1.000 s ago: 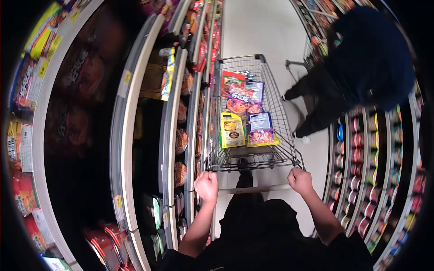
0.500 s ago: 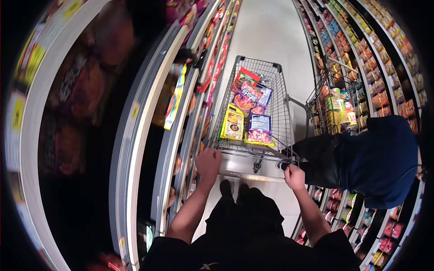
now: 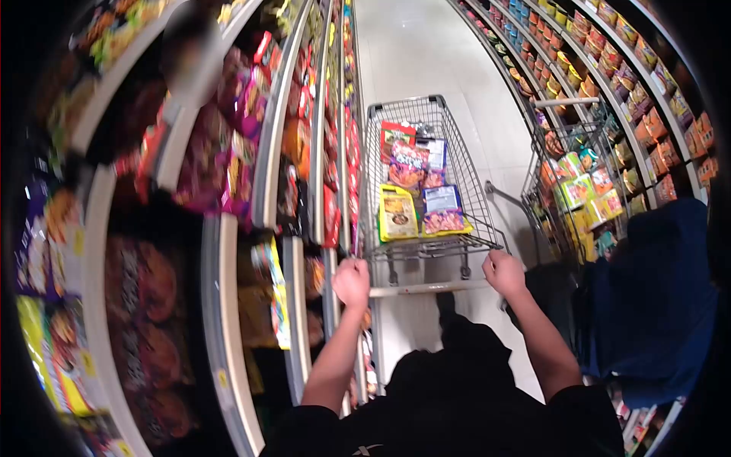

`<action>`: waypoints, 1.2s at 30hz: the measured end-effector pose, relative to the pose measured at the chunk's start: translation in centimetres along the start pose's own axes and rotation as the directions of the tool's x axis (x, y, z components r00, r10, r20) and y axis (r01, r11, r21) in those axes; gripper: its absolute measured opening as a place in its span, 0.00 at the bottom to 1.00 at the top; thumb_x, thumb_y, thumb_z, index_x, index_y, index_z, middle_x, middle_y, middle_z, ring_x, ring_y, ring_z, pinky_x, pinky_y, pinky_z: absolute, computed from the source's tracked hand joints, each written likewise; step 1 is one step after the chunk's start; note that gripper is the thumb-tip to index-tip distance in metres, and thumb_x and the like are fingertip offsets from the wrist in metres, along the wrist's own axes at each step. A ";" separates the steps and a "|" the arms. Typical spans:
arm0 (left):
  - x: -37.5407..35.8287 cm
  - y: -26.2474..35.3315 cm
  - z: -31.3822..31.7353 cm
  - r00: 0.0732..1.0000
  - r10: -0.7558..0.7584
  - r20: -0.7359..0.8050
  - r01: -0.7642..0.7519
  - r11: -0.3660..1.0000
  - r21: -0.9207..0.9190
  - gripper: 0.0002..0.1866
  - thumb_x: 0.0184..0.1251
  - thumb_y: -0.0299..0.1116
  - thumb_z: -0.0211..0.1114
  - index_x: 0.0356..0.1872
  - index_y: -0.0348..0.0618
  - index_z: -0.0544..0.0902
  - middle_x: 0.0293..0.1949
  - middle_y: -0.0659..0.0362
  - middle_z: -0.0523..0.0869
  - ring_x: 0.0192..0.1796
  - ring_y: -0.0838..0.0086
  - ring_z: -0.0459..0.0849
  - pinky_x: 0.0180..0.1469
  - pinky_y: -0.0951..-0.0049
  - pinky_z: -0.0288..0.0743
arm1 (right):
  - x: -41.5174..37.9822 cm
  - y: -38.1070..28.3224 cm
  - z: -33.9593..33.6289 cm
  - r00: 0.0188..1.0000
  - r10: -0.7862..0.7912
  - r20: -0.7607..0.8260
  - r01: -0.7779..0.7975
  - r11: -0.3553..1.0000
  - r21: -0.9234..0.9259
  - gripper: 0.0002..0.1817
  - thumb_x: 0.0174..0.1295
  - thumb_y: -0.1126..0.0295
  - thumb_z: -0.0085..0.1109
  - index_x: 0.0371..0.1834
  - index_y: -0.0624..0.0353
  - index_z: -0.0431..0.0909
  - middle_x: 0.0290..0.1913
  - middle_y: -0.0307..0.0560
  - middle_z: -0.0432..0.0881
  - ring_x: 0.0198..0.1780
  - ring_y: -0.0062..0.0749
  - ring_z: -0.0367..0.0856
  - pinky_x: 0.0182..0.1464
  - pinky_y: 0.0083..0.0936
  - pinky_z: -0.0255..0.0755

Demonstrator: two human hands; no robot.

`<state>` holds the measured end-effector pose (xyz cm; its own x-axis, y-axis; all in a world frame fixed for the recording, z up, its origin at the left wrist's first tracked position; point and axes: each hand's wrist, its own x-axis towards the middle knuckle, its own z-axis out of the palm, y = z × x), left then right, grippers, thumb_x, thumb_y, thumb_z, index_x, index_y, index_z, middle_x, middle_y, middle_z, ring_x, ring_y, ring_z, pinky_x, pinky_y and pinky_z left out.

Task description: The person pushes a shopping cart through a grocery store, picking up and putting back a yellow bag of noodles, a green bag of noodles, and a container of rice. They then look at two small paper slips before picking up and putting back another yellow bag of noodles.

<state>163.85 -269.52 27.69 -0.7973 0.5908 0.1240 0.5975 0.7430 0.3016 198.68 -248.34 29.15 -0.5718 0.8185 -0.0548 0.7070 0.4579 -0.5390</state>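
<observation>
My left hand (image 3: 352,282) is wrapped round the left end of a shopping cart's handlebar (image 3: 430,289). At the right end, my right hand (image 3: 504,274) is closed on the same bar. Ahead of both hands stretches the wire shopping cart (image 3: 480,194). Several packets lie flat in it: a yellow packet (image 3: 398,213), a blue-and-pink packet (image 3: 444,209), a purple-and-red noodle packet (image 3: 409,167) and a red packet (image 3: 397,135). The lower packets partly hide others beneath.
Close on the left runs a shelf (image 3: 285,99) stacked with packets. To the right stands another shopping cart (image 3: 567,102) holding cups and packs, beside a person in a navy top (image 3: 655,305). Behind them are shelves of cup noodles (image 3: 609,57). The pale floor (image 3: 403,46) continues ahead.
My cart has gone forward along the aisle, both hands still on its bar. The left shelf's goods and the person at right sit further back in view. My view has also shifted slightly.
</observation>
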 end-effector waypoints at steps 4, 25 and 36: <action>6.9 0.6 2.7 0.999 -0.034 0.019 0.034 0.999 -0.025 0.18 0.69 0.43 0.64 0.23 0.42 0.84 0.29 0.48 0.87 0.33 0.44 0.85 0.42 0.46 0.77 | 6.7 -0.7 2.1 0.995 0.084 0.058 -0.084 0.996 -0.013 0.12 0.67 0.61 0.62 0.30 0.56 0.82 0.31 0.54 0.86 0.35 0.58 0.87 0.40 0.53 0.81; 38.7 10.5 17.3 0.998 -0.030 -0.059 0.026 0.997 -0.068 0.15 0.68 0.40 0.63 0.26 0.41 0.87 0.32 0.49 0.89 0.36 0.49 0.87 0.46 0.49 0.79 | 42.1 3.8 4.5 0.997 0.074 0.038 -0.069 0.992 -0.109 0.11 0.67 0.61 0.60 0.30 0.55 0.83 0.33 0.55 0.88 0.34 0.58 0.88 0.39 0.50 0.82; 56.8 16.3 23.7 0.992 0.114 -0.060 -0.121 0.984 -0.132 0.14 0.68 0.38 0.64 0.26 0.39 0.85 0.33 0.50 0.88 0.38 0.50 0.86 0.46 0.48 0.77 | 59.8 5.2 4.0 0.996 0.073 -0.057 -0.080 0.989 -0.126 0.12 0.67 0.60 0.60 0.31 0.56 0.83 0.34 0.55 0.89 0.36 0.57 0.88 0.40 0.50 0.82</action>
<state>130.34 -216.40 17.25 -0.7280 0.6514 0.2138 0.6727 0.6184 0.4063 166.51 -198.43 19.76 -0.4937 0.8684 -0.0460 0.7974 0.4309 -0.4226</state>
